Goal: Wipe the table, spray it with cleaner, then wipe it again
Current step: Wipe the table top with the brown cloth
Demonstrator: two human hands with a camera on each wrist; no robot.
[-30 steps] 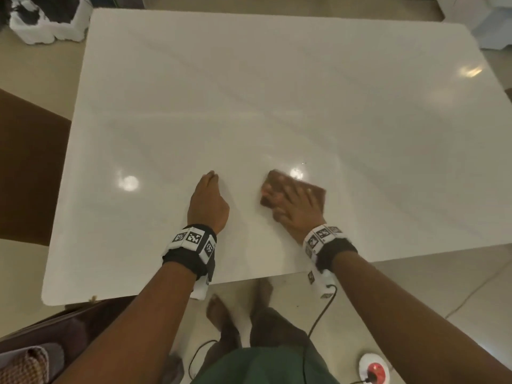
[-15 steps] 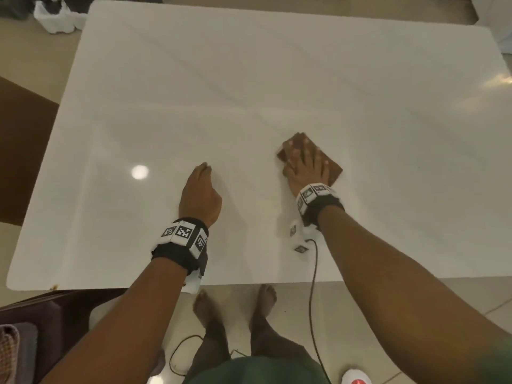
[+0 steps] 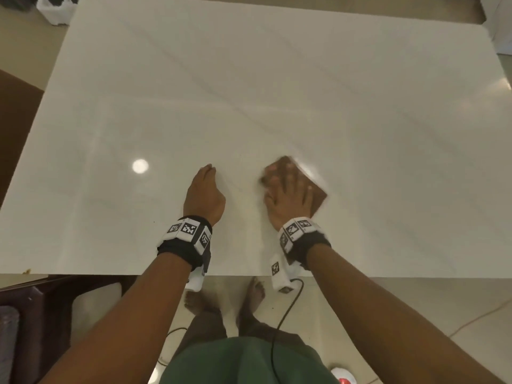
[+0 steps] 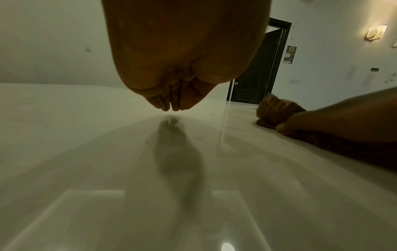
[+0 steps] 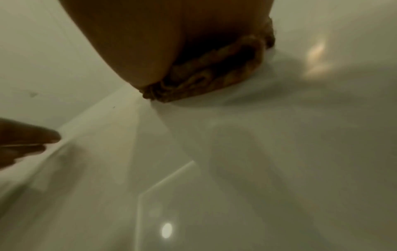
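Observation:
A large white glossy table [image 3: 249, 92] fills the head view. A folded brown cloth [image 3: 315, 194] lies on it near the front edge, right of centre. My right hand [image 3: 288, 195] lies flat on the cloth with fingers spread, pressing it to the table. The cloth [image 5: 214, 74] bunches under the palm in the right wrist view and shows as a brown cloth [image 4: 275, 108] at the right of the left wrist view. My left hand [image 3: 205, 195] is on the table just left of the cloth, fingers straight and together, holding nothing. The fingertips [image 4: 171, 105] hover at the surface.
A dark brown chair [image 3: 33, 314] stands at the front left below the table edge. A white bag [image 3: 55, 9] sits on the floor at the far left corner. A cable [image 3: 285, 309] hangs from my right wrist. A dark door [image 4: 257, 68] shows behind the table.
My right hand pushed the cloth away from me, then drew it back toward the front edge and slightly left. The left hand stayed on the table in about the same place.

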